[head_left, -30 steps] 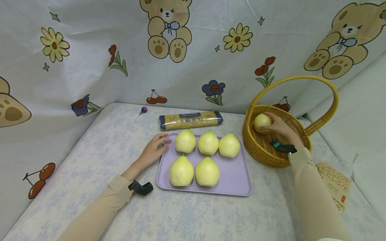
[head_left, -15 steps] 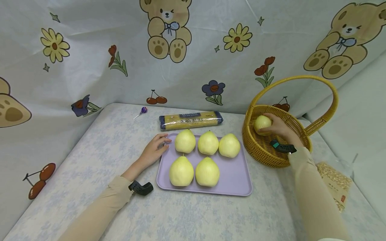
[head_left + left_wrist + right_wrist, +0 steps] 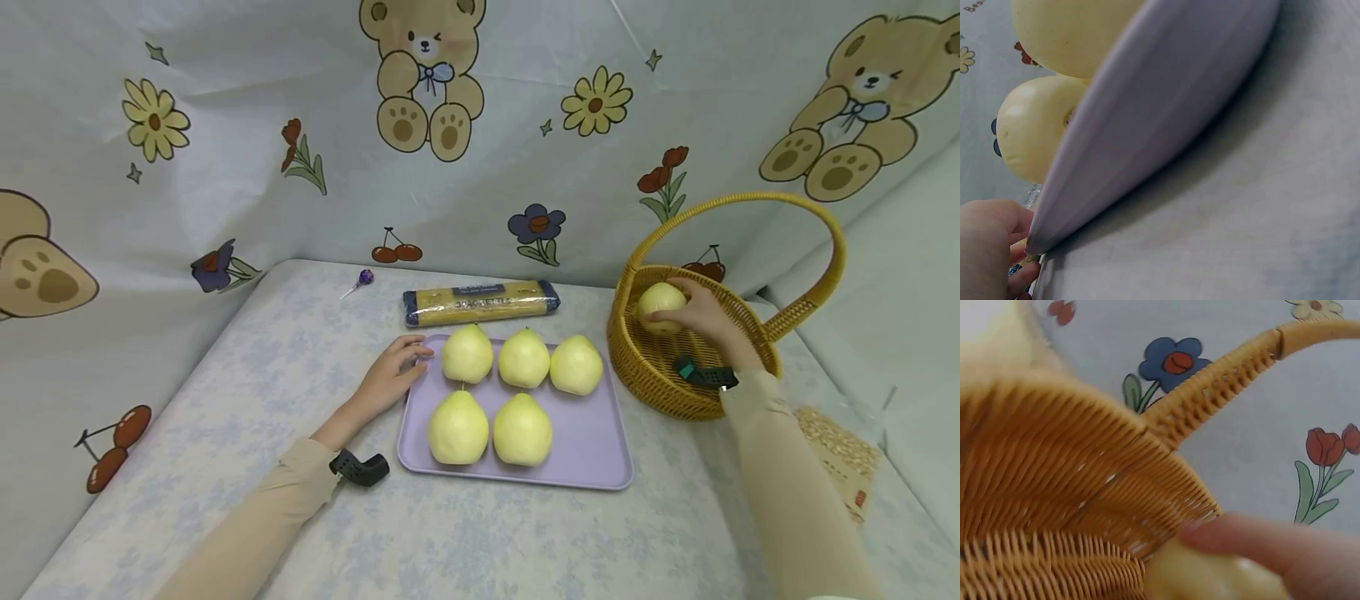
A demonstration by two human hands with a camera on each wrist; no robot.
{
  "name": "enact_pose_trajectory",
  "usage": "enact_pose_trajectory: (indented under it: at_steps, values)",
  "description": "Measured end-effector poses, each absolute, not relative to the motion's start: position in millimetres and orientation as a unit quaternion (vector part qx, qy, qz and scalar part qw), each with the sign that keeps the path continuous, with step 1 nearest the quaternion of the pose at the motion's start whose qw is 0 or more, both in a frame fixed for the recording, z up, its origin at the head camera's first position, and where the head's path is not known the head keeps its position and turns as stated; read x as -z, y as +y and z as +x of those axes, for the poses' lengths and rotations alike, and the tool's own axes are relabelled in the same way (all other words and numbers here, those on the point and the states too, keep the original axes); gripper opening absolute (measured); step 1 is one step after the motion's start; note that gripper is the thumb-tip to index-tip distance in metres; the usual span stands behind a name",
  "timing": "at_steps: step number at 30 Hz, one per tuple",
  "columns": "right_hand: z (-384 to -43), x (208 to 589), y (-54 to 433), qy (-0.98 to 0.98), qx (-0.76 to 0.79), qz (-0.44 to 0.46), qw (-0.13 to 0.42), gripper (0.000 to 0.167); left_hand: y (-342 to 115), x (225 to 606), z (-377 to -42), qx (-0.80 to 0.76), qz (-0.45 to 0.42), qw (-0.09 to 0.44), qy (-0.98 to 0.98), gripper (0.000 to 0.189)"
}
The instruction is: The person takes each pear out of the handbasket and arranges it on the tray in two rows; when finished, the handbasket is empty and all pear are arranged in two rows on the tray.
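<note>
In the head view, my right hand [image 3: 705, 315] reaches into a woven basket [image 3: 626, 354] and grips a pale yellow pear [image 3: 657, 305], thumb and fingers around its side. The right wrist view shows a finger lying over this pear [image 3: 1204, 575] beside the wicker wall. My left hand [image 3: 386, 379] holds the far left corner of a lilac tray [image 3: 585, 442], its fingers at the rim. Several more pears [image 3: 522, 429] sit on that tray in two rows. From the left wrist, the tray's outer side [image 3: 1147, 119] fills much of the view.
A pack of spaghetti [image 3: 480, 302] lies behind the tray, and a lollipop [image 3: 365, 277] is farther left. Right of the basket is a bag of pale grains or beans [image 3: 840, 450]. The basket's tall handle [image 3: 750, 198] arches over its opening. A printed cloth hangs behind.
The head view has shifted slightly, so everything appears a little to the right and lower. Both hands keep their places: the right on the pear in the basket, the left at the tray corner.
</note>
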State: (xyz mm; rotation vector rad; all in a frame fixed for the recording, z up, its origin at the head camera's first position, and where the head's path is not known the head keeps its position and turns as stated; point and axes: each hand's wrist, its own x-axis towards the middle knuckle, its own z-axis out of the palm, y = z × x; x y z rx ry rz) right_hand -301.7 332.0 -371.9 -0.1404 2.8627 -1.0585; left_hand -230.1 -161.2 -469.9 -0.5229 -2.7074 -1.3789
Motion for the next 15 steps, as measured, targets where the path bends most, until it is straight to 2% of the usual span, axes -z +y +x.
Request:
enact_pose_trajectory:
  at_steps: [7, 15]
  values:
    - [-284.3, 354.5, 328.0, 0.919, 0.392, -0.025, 0.027, 0.091, -160.5, 469.6, -229.6, 0.439, -0.174, 0.035, -0.881, 0.025]
    - [-245.0, 335.8, 317.4, 0.917, 0.398, -0.013, 0.001, 0.09, -160.7, 468.0, -229.6, 0.439, -0.175, 0.034, -0.881, 0.026]
